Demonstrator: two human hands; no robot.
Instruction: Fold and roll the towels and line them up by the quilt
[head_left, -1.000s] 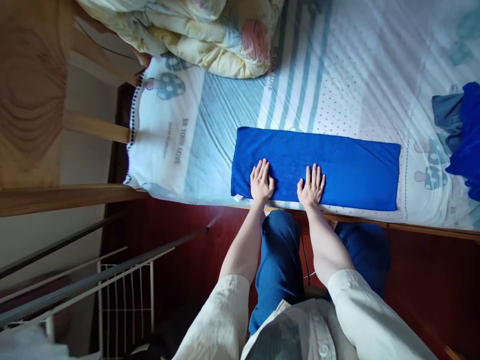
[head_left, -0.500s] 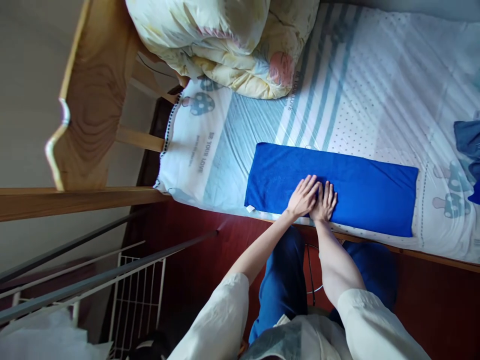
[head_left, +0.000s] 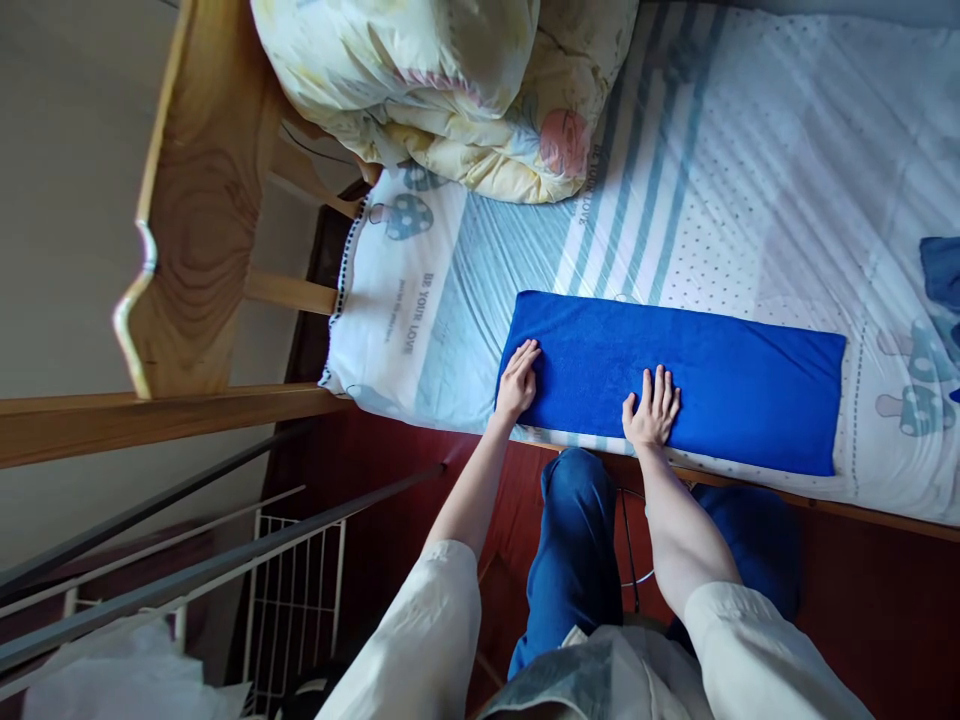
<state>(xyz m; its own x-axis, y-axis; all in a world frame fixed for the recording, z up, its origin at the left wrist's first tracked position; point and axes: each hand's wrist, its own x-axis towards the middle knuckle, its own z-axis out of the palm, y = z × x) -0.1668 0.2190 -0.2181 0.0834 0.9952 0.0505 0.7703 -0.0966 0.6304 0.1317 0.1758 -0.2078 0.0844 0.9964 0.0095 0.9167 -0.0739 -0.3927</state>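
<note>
A folded blue towel (head_left: 757, 390) lies as a long flat strip near the front edge of the bed (head_left: 480, 250). On the towel's left end rests my left hand (head_left: 517, 380), palm down with its fingers stretched out. My right hand (head_left: 652, 408) presses flat on the towel's front half, close to the middle, fingers spread and thumb apart. Neither hand grips the cloth. The small white tag at the towel's left corner is hidden behind my left hand and wrist.
A bundled cream floral quilt (head_left: 480, 150) sits at the back of the bed. To the left stand a wooden headboard (head_left: 206, 220), a grey metal rail (head_left: 225, 560) and a white wire rack (head_left: 292, 590). Dark blue cloth (head_left: 941, 270) lies at the far right.
My left hand has slid left across the towel, away from my right hand, to the towel's left end. My right hand stays in nearly the same place, its thumb now visible.
</note>
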